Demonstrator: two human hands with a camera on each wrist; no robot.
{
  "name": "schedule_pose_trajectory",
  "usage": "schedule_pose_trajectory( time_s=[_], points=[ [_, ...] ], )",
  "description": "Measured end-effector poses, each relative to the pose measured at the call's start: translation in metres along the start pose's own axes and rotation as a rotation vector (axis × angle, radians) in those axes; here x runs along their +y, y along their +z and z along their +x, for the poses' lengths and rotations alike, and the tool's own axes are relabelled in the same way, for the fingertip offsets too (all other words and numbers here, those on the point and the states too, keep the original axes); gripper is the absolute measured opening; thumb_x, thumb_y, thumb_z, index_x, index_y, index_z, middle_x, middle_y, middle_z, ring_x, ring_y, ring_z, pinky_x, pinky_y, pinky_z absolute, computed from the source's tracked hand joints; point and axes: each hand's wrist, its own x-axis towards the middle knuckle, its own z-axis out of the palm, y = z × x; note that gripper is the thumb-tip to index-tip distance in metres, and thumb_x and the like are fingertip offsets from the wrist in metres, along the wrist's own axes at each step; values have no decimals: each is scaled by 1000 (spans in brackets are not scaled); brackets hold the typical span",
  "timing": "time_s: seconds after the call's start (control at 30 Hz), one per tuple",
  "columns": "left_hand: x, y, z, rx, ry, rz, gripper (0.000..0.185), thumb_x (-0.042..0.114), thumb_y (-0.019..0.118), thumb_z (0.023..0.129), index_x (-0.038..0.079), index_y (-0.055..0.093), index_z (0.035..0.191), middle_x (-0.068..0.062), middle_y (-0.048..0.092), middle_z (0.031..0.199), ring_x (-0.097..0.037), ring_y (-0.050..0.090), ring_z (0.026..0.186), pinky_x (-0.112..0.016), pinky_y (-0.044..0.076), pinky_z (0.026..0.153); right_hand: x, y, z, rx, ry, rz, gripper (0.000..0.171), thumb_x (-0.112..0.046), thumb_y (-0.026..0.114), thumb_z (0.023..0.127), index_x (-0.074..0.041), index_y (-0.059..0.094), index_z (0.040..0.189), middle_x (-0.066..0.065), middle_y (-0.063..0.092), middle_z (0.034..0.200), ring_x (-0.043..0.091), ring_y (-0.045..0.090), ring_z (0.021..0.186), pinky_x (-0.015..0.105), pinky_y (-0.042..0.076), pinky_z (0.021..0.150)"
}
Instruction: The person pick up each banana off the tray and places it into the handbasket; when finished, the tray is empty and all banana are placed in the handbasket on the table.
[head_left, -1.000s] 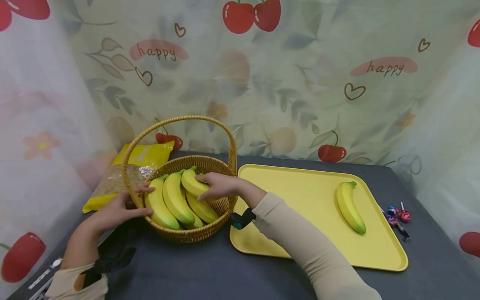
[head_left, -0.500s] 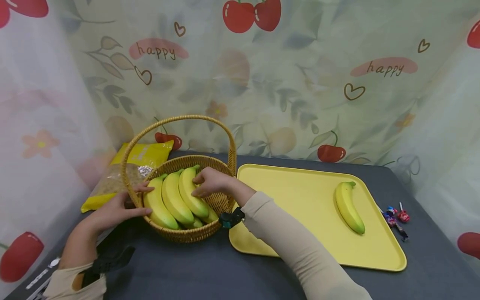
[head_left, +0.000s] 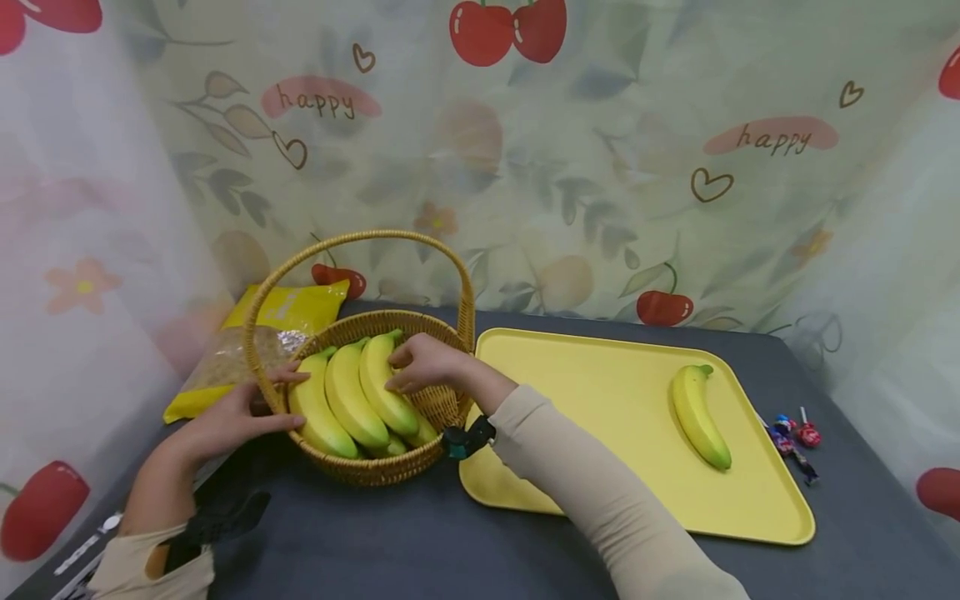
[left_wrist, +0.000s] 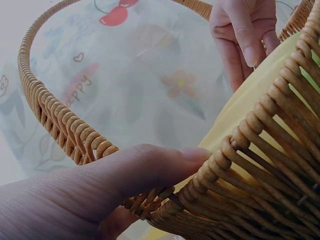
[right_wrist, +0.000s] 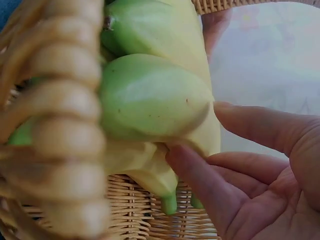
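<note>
A wicker basket (head_left: 375,479) with a tall hoop handle holds several yellow bananas with green ends. My left hand (head_left: 232,421) grips its left rim by the handle's foot; in the left wrist view the thumb (left_wrist: 145,162) lies over the woven edge. On the basket's right side, my right hand (head_left: 431,367) pinches the rightmost top banana (head_left: 382,387). In the right wrist view that banana (right_wrist: 155,97) has the thumb at its upper side and a fingertip under it. More bananas lie beneath, partly hidden. One banana (head_left: 701,417) lies apart on a yellow tray (head_left: 585,417).
Behind the basket on the left lies a yellow bag (head_left: 300,304) with a see-through part. Several wrapped sweets (head_left: 787,437) lie right of the tray on the dark table (head_left: 375,542). A printed curtain (head_left: 525,208) closes off the back and sides.
The rightmost top banana has been turned and now lies alongside the other two top ones. My right hand shifted slightly left with it. The left hand stays at the rim.
</note>
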Motion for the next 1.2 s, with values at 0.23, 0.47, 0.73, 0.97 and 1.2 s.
schedule_pose_trajectory(
  time_s=[0.23, 0.47, 0.73, 0.97, 1.2],
  points=[
    [0, 1, 1, -1, 9, -12, 60, 23, 63, 89, 4, 38, 141, -28, 21, 150, -8, 50, 116, -14, 44, 82, 6, -6, -8, 31, -23, 9, 41, -15, 64, 88, 4, 56, 125, 17, 54, 131, 24, 57, 114, 26, 51, 85],
    [2, 1, 0, 0, -1, -35, 60, 23, 63, 89, 3, 38, 140, -28, 25, 148, 12, 50, 100, -15, 46, 80, 15, -22, -27, 101, -59, 11, 47, -26, 65, 88, -7, 56, 129, 9, 50, 138, 22, 51, 123, 35, 46, 96],
    [3, 2, 0, -3, 2, -33, 60, 22, 63, 89, 3, 38, 141, -30, 21, 149, 11, 52, 99, -16, 46, 80, 30, -37, -65, 161, -87, -2, 54, -27, 65, 88, -8, 49, 135, 10, 44, 143, 23, 48, 126, 36, 44, 98],
    [4, 2, -1, -3, -8, -35, 60, 21, 62, 90, 4, 38, 141, -30, 20, 149, 11, 52, 99, -16, 46, 80, 58, -50, -98, 173, -112, 20, 60, -25, 64, 89, -2, 41, 139, 15, 39, 146, 29, 44, 129, 39, 43, 100],
    [3, 2, 0, -10, -4, -35, 60, 22, 62, 90, 4, 37, 142, -29, 19, 150, 12, 50, 101, -15, 46, 80, 88, -64, -130, 227, -76, 38, 67, -31, 65, 87, -1, 38, 141, 17, 36, 147, 31, 41, 131, 42, 41, 101]
  ],
)
